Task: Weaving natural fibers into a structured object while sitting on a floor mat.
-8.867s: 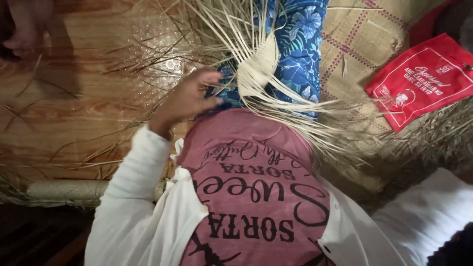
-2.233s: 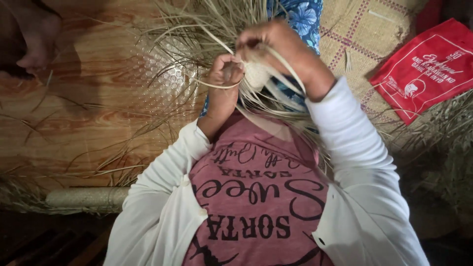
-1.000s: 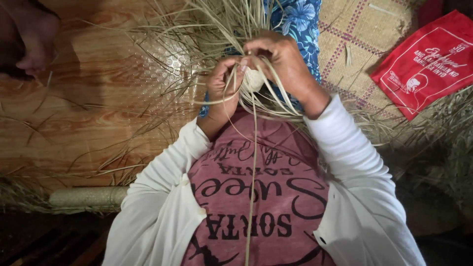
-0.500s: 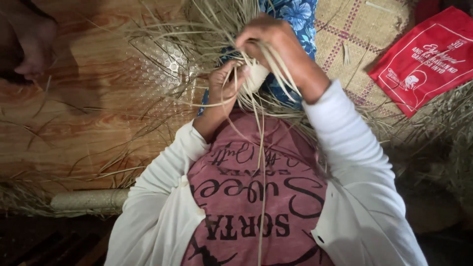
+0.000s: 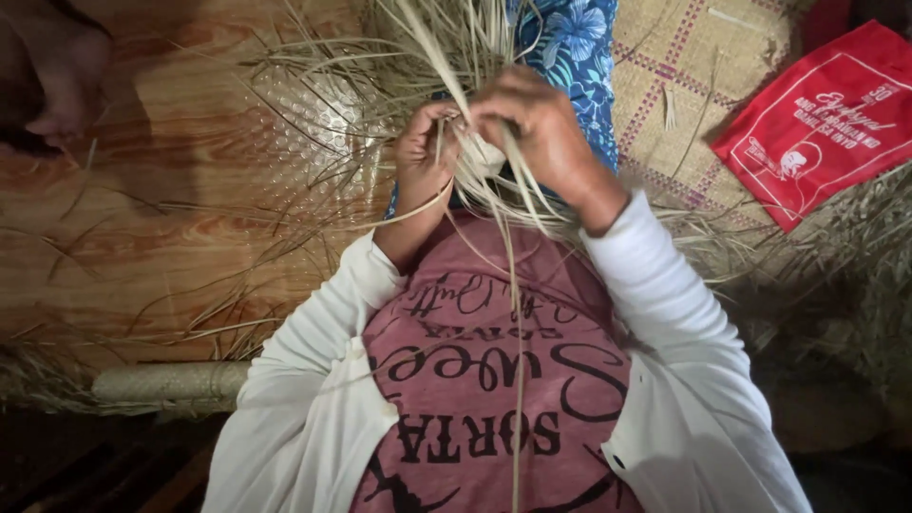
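Pale straw strands (image 5: 494, 180), bunched at twelve o'clock above the pink shirt (image 5: 494, 380); pinched by left hand (image 5: 425, 152) at ten o'clock, clasped under curled right hand (image 5: 541, 133) at one o'clock.

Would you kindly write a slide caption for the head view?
Left hand and right hand work pale straw strands above a wooden floor.

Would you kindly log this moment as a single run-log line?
left hand: gripping straw strands | right hand: closed over pale woven piece | nearby: checked mat, red bag, rolled mat
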